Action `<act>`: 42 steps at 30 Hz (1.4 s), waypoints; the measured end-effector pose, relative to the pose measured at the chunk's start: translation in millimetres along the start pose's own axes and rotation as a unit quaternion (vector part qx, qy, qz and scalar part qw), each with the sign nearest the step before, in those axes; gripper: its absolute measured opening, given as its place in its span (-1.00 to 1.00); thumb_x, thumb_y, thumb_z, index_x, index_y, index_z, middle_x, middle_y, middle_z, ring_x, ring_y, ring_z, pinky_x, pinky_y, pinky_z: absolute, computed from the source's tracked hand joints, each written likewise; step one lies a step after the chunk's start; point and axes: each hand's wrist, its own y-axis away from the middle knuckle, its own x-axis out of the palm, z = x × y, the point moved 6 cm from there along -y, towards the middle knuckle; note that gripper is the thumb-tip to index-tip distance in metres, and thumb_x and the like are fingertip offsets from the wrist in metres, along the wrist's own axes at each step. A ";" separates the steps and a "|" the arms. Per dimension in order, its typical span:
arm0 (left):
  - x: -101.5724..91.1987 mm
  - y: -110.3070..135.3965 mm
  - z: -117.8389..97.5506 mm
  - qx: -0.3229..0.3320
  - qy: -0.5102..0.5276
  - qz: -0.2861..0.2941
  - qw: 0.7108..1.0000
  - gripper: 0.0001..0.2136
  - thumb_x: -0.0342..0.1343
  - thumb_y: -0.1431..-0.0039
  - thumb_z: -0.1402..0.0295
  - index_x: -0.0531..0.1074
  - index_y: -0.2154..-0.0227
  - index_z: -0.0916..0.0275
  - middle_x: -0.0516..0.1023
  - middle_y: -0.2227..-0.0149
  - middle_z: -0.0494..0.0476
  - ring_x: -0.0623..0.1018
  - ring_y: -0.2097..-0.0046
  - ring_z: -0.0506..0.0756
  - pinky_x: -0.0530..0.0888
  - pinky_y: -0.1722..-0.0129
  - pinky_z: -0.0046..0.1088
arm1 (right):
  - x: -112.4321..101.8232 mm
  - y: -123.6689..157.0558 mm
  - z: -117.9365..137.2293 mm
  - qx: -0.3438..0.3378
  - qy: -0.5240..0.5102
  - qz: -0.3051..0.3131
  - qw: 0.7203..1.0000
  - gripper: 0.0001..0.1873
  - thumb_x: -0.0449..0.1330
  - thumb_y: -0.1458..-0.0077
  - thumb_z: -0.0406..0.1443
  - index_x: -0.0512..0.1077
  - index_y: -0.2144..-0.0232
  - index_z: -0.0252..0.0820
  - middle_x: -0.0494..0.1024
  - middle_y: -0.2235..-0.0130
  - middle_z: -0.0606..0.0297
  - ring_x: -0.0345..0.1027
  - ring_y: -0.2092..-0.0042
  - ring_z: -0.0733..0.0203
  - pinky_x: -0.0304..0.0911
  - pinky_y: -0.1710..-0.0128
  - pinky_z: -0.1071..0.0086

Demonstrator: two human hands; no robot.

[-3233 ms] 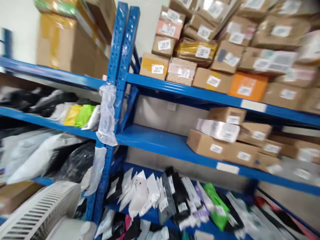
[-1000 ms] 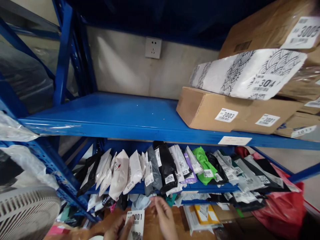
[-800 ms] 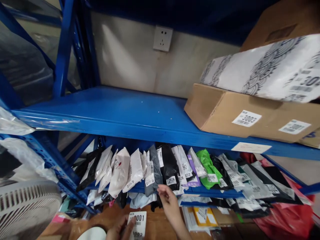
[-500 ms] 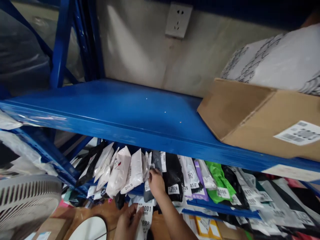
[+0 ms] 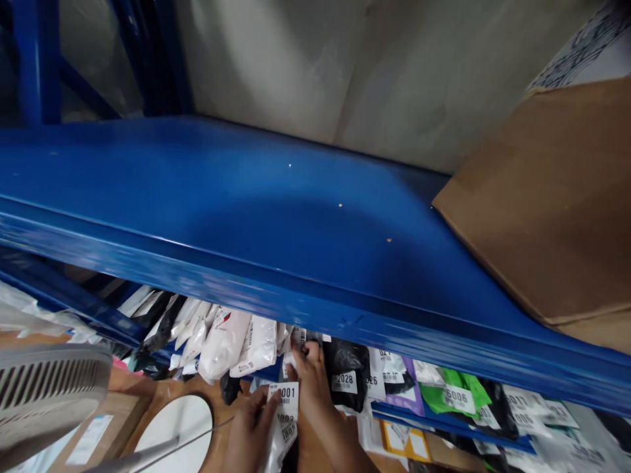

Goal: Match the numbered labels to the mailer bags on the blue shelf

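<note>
My left hand [image 5: 250,430] holds a strip of white number labels [image 5: 284,410], the top one reading 001. My right hand [image 5: 309,374] reaches under the blue shelf [image 5: 256,223] and touches a grey parcel bag among the upright mailer bags on the lower shelf, beside a black bag labelled 2028 [image 5: 348,371]. White bags [image 5: 224,338] stand to the left of my hands. Whether my right fingers grip the bag is hidden by the shelf edge.
A brown cardboard box [image 5: 547,203] sits on the blue shelf at the right. A green bag [image 5: 451,394] and a purple bag [image 5: 401,384] stand further right below. A white fan grille [image 5: 46,394] fills the lower left, with its round base [image 5: 172,427] beside it.
The view moved closer and lower toward the blue shelf. My right hand went from beside the label strip up to the bags on the lower shelf. My left hand kept the strip.
</note>
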 end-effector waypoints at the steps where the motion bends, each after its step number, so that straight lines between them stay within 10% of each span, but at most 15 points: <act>1: -0.6 -1.1 0.5 0.000 -0.001 -0.003 1.000 -0.55 0.06 0.01 -0.08 0.45 0.41 0.28 0.52 0.43 0.11 0.46 0.32 0.12 0.37 0.29 -0.45 | -1.0 -0.1 0.6 0.006 0.006 0.002 1.000 -0.56 0.09 -0.03 -0.27 0.37 -0.02 -0.04 0.29 0.24 0.14 0.22 0.21 0.02 0.30 0.23 0.14; 16: -5.4 2.2 -1.0 -0.015 0.050 -0.028 0.998 -0.58 0.10 -0.01 -0.03 0.47 0.34 0.29 0.55 0.41 0.09 0.46 0.34 0.09 0.35 0.36 -0.50 | 5.2 0.0 -7.7 -0.008 0.073 0.017 0.997 -0.52 0.07 0.00 -0.40 0.37 -0.02 -0.10 0.33 0.22 0.09 0.27 0.18 -0.02 0.31 0.16 0.05; 21: -0.8 -3.5 -11.7 -0.025 0.055 -0.026 0.998 -0.54 0.11 0.06 -0.07 0.49 0.38 0.29 0.56 0.44 0.09 0.47 0.33 0.11 0.35 0.33 -0.49 | -16.0 -3.5 -7.8 0.008 -0.094 0.019 0.995 -0.64 0.06 -0.08 -0.36 0.42 0.05 -0.17 0.43 0.21 0.09 0.36 0.18 0.08 0.35 0.16 0.23; 28: 10.8 -7.2 -31.6 -0.016 0.060 -0.007 0.998 -0.48 0.11 0.14 -0.15 0.47 0.53 0.32 0.47 0.56 0.05 0.35 0.48 0.01 0.27 0.45 -0.51 | -22.7 21.8 -11.2 0.140 -0.343 0.088 0.925 -0.65 0.15 -0.05 -0.06 0.50 0.32 -0.22 0.55 0.44 0.22 0.40 0.42 0.19 0.28 0.45 0.41; 42: 19.6 2.2 -25.5 -0.024 0.081 0.020 0.996 -0.45 0.21 0.35 -0.17 0.47 0.57 0.32 0.44 0.60 0.03 0.34 0.50 0.00 0.28 0.45 -0.49 | -26.6 43.9 -12.1 0.169 -0.348 0.020 0.922 -0.59 0.16 0.01 0.03 0.48 0.41 -0.22 0.53 0.47 0.22 0.38 0.43 0.18 0.29 0.42 0.38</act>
